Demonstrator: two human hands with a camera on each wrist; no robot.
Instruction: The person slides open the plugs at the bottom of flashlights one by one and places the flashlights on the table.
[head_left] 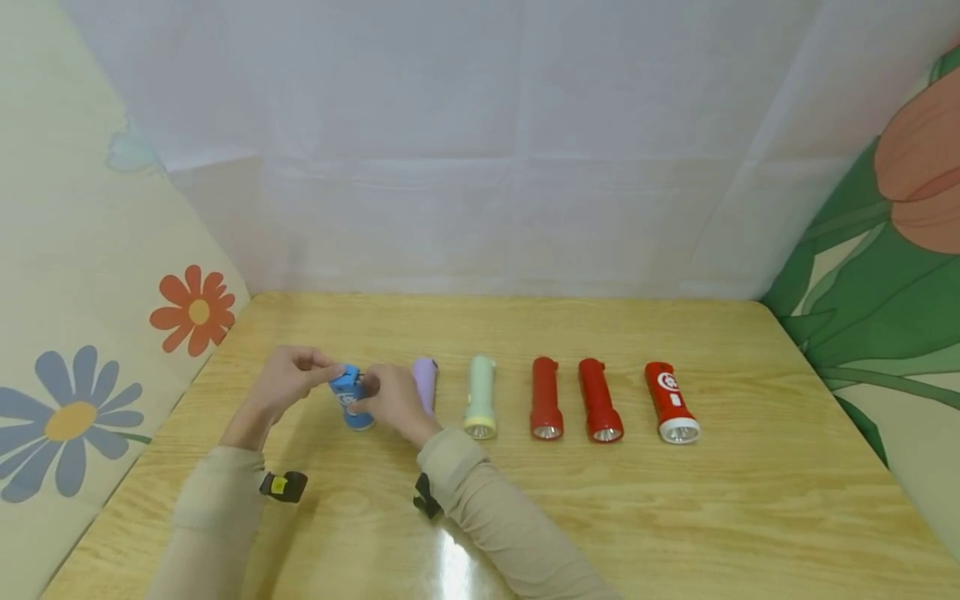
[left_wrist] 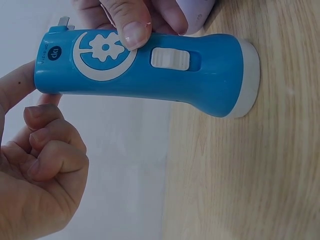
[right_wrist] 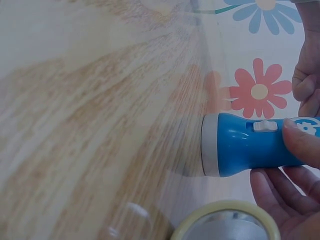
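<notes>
A blue flashlight (head_left: 348, 398) with a white rim stands lens-down on the wooden table. Two metal plug prongs (left_wrist: 64, 22) stick out of its tail end, and a white slide switch (left_wrist: 170, 59) sits on its side. My right hand (head_left: 393, 402) grips the body from the right, thumb over the white gear emblem. At the top, my left hand (head_left: 291, 382) pinches the tail end between index finger and thumb, its other fingers curled beside the body. Just right of my right hand lies a purple flashlight (head_left: 425, 383), partly hidden by that hand.
Farther right lie a pale green flashlight (head_left: 481, 396) with a yellow rim, two red flashlights, one of them nearest the green (head_left: 546, 396), and a red one with a white rim (head_left: 670, 400). A white cloth backdrop (head_left: 487, 208) hangs behind the table (head_left: 750, 508).
</notes>
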